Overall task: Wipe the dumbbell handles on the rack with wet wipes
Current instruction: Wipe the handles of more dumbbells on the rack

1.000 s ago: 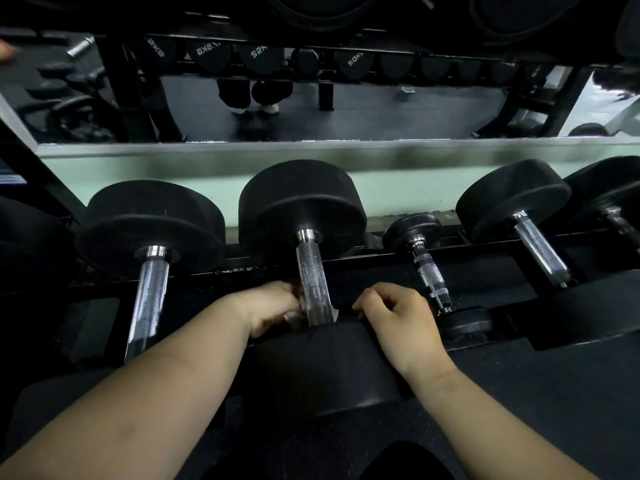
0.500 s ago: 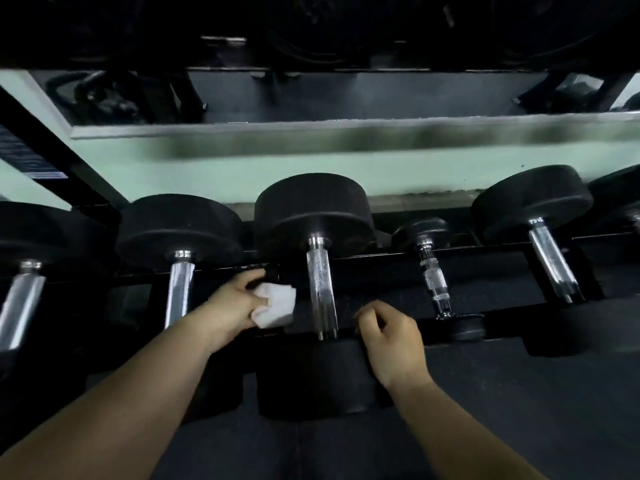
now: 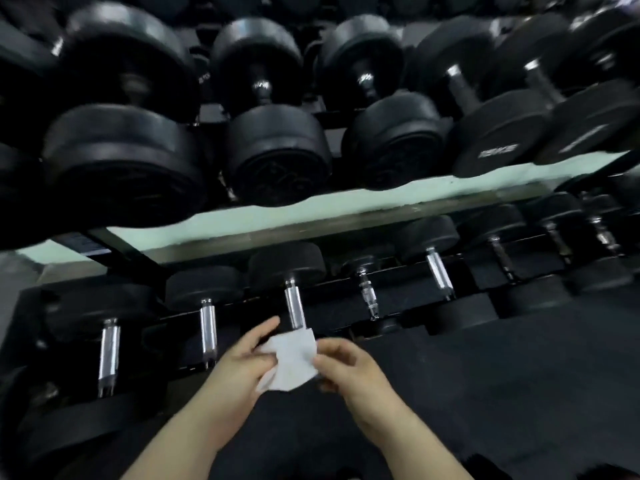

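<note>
A white wet wipe (image 3: 292, 360) is held between both hands just in front of the lower rack row. My left hand (image 3: 242, 362) holds its left edge, with the fingers spread behind it. My right hand (image 3: 346, 365) pinches its right edge. Directly behind the wipe stands a chrome dumbbell handle (image 3: 294, 308), its near end hidden by the wipe. More chrome handles lie on the same row: two to the left (image 3: 209, 330) (image 3: 108, 356), a small knurled one (image 3: 367, 292) and another (image 3: 440, 273) to the right.
An upper rack row of large black dumbbells (image 3: 277, 157) overhangs the top half of the view. A pale green wall strip (image 3: 311, 213) shows between the rows. Black rubber floor (image 3: 502, 375) spreads to the right of my hands.
My view has pulled back and up, bringing the upper row into sight. My left hand took the wipe off the handle, and my right hand left the dumbbell head and now pinches the wipe too.
</note>
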